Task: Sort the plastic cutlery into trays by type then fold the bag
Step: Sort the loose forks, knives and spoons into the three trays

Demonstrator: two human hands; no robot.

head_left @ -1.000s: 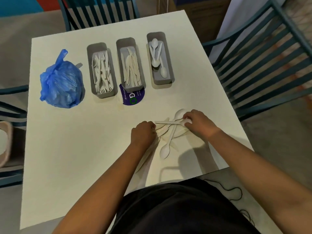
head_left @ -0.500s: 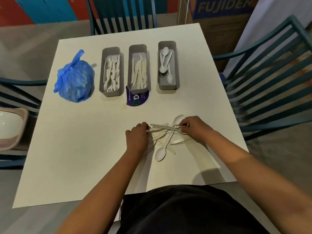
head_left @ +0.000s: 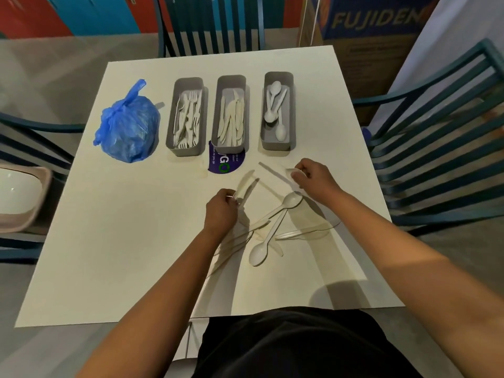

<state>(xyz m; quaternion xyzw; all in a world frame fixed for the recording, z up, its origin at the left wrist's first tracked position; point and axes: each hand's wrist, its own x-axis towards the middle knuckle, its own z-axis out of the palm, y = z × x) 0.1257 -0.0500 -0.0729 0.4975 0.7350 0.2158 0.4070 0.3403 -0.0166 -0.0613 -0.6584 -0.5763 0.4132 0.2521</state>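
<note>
So your left hand (head_left: 221,208) is curled around a couple of white knives (head_left: 246,185), pinching them down at the handle end so the blades fan up and away from your knuckles toward the purple sticker (head_left: 226,163). Your right hand (head_left: 313,178) is pinching a piece of cutlery (head_left: 274,172) too, a long thin handle that sticks out to the left of your fingers, lifted above the table (head_left: 109,241). The end in your grip is hidden, so I can't tell you what type it is.

Rest of the loose pile (head_left: 272,230) sits between your two wrists, just below both hands: two white spoons crossing each other, plus some paler pieces under and beside them, a few partly tucked under your left forearm.

Up top you've got three grey trays in a row. Fork tray (head_left: 186,115) on the left, knife tray (head_left: 231,111) in the middle with its near end sitting on the sticker, spoon tray (head_left: 277,111) on the right, nearest your right hand. Blue bag (head_left: 128,126) is just left of the fork tray, knotted and bunched up, well apart from both hands.

Teal chairs (head_left: 436,126) sit around the table.
</note>
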